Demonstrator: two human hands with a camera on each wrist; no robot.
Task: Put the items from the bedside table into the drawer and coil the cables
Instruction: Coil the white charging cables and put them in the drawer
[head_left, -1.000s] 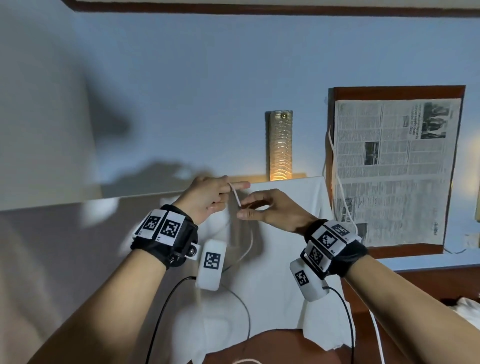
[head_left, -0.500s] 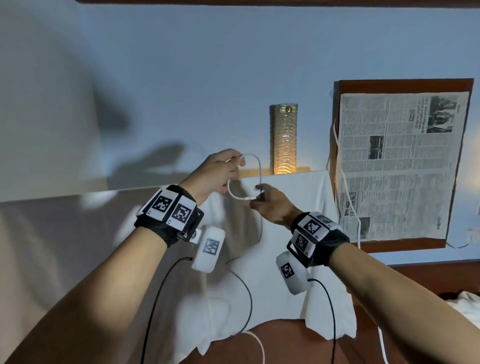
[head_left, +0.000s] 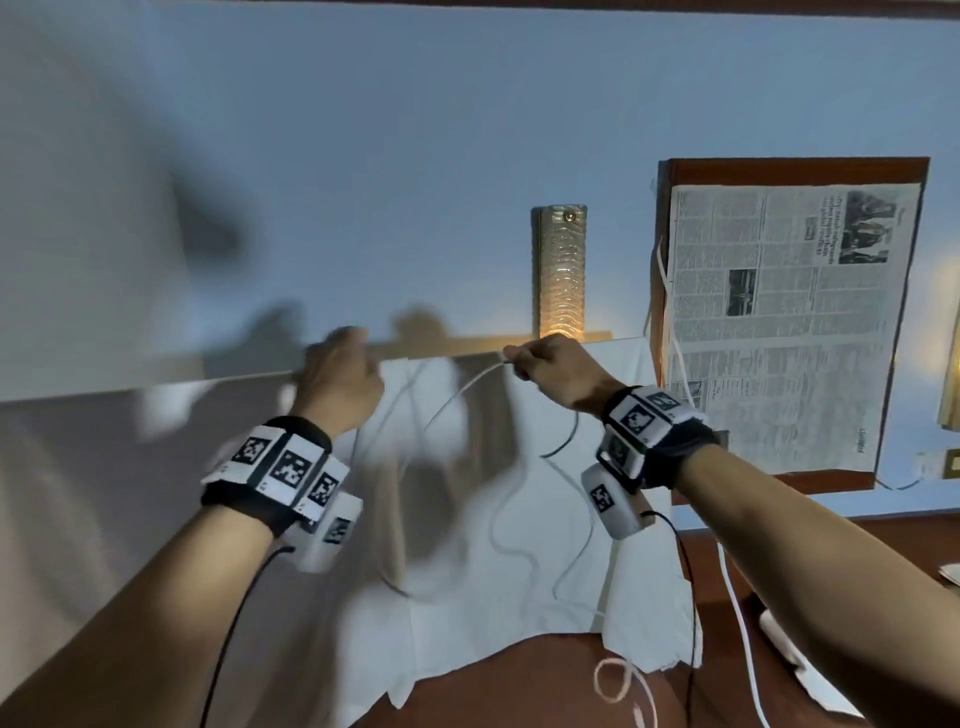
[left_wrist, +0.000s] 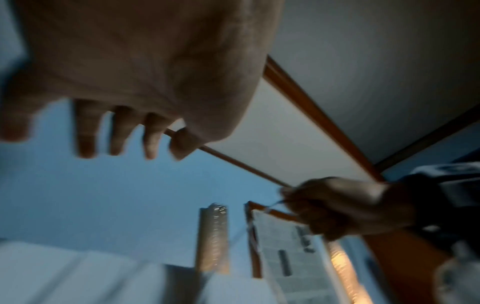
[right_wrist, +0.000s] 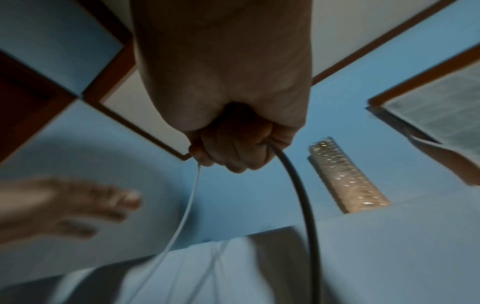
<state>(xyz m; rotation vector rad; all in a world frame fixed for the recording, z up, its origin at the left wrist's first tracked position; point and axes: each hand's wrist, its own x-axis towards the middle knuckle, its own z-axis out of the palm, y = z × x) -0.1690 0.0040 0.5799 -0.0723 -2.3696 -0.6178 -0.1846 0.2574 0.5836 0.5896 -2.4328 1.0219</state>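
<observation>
A thin white cable (head_left: 457, 395) hangs in front of a white cloth (head_left: 467, 571). My right hand (head_left: 550, 374) pinches its upper end in curled fingers; one strand slants down to the left and a short darker-looking strand droops under the wrist. In the right wrist view the right hand (right_wrist: 228, 148) grips the cable (right_wrist: 187, 205) and both strands run down from the fist. My left hand (head_left: 337, 379) is blurred, well left of the right hand. Its fingers (left_wrist: 116, 131) are spread and hold nothing.
A newspaper (head_left: 779, 322) covers a wooden-edged surface at the right, with another white cable (head_left: 670, 332) along its left edge. A lit wall lamp (head_left: 560, 275) stands between the hands and the newspaper. A small cable loop (head_left: 618, 680) lies on the brown surface below.
The hands were together on a small cable loop; the left hand has let go and swung left. The right hand has moved right and up, drawing the cable out.
</observation>
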